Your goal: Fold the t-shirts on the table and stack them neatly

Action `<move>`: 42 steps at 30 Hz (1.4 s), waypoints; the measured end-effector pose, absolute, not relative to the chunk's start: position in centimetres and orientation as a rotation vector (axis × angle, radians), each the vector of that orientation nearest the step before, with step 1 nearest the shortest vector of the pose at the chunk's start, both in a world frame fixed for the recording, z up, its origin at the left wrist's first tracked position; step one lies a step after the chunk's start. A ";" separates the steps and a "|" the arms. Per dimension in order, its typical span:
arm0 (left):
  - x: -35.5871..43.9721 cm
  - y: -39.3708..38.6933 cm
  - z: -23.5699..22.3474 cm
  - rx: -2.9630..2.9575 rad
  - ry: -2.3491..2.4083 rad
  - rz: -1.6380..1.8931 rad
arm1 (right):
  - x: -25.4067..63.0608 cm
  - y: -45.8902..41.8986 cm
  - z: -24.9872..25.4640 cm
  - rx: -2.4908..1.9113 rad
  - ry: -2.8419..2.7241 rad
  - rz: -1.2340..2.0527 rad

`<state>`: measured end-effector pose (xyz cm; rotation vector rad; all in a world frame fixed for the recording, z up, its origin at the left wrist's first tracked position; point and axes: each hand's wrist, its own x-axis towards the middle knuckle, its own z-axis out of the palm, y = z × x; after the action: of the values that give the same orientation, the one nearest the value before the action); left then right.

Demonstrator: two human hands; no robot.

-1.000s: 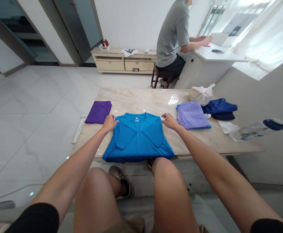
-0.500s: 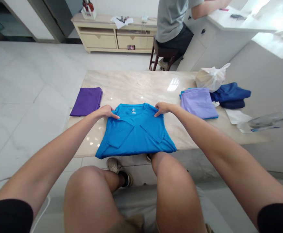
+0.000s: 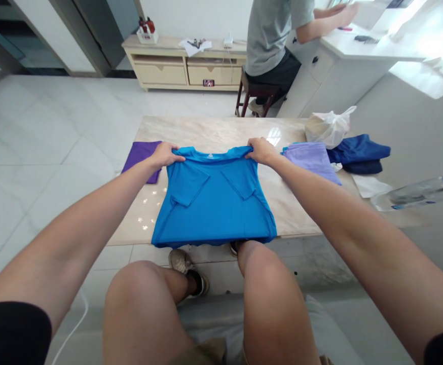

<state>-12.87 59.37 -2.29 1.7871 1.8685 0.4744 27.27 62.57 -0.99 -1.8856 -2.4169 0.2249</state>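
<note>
The person is sitting at a marble-topped table (image 3: 214, 134), working over a blue T-shirt (image 3: 214, 203) that is lying face-down or face-up, which one cannot be told for certain, in the middle of the near side of the table; its sleeves are folded inward as diagonal flaps, and its hem is reaching the table's near edge; the left hand (image 3: 164, 155) is closing on the shirt's upper left corner beside the collar, fingers curled around a pinch of cloth; the right hand (image 3: 261, 151) is gripping the opposite corner the same way, and the top edge is drawing taut between them; a folded purple cloth (image 3: 140, 157) is lying just beyond the left hand, partly hidden by the forearm; a folded lavender shirt (image 3: 308, 161) is lying just beside the right hand, with a navy garment (image 3: 358, 152) and a white plastic bag (image 3: 330, 128) beyond it; a clear plastic bottle (image 3: 415, 193) is lying further right; a seated co-worker (image 3: 270, 45) is working at a white counter (image 3: 358, 43) well beyond the table, with both hands on its top.
</note>
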 end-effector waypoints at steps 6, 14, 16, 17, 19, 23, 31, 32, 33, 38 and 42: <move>-12.3 64.9 3.3 1.966 2.025 0.843 | 25.6 67.1 3.6 -1.781 -2.053 0.051; -11.8 61.4 5.7 2.194 2.008 1.206 | 27.4 63.9 7.0 -1.534 -2.012 -0.162; -12.1 57.5 3.0 2.194 1.984 1.232 | 29.2 61.1 4.3 -1.449 -2.141 -0.128; -12.3 55.4 1.3 2.236 1.946 1.171 | 30.2 59.5 2.5 -1.402 -2.224 -0.104; -12.7 51.0 -2.0 2.336 1.870 0.961 | 32.0 56.2 -1.3 -1.312 -2.400 -0.047; -13.7 44.7 -7.0 2.472 1.678 0.476 | 34.3 50.5 -7.0 -1.263 -2.707 0.046; -14.8 42.8 -7.3 2.575 1.627 0.299 | 34.9 48.2 -7.4 -1.236 -2.815 -0.017; -14.8 42.6 -6.9 2.583 1.633 0.315 | 35.1 48.3 -7.3 -1.204 -2.805 -0.038; -14.9 42.4 -6.6 2.593 1.639 0.335 | 35.3 48.3 -7.3 -1.175 -2.788 -0.065; -15.1 40.5 -6.5 2.639 1.570 0.336 | 36.6 47.7 -8.1 -1.117 -2.738 -0.154; -15.5 39.6 -6.8 2.593 1.587 0.185 | 37.6 46.7 -8.4 -1.213 -2.781 -0.134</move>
<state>-15.49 39.64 -6.76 2.5931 1.5869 0.1847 37.61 46.68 -8.36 -1.2132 -2.7813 -0.1338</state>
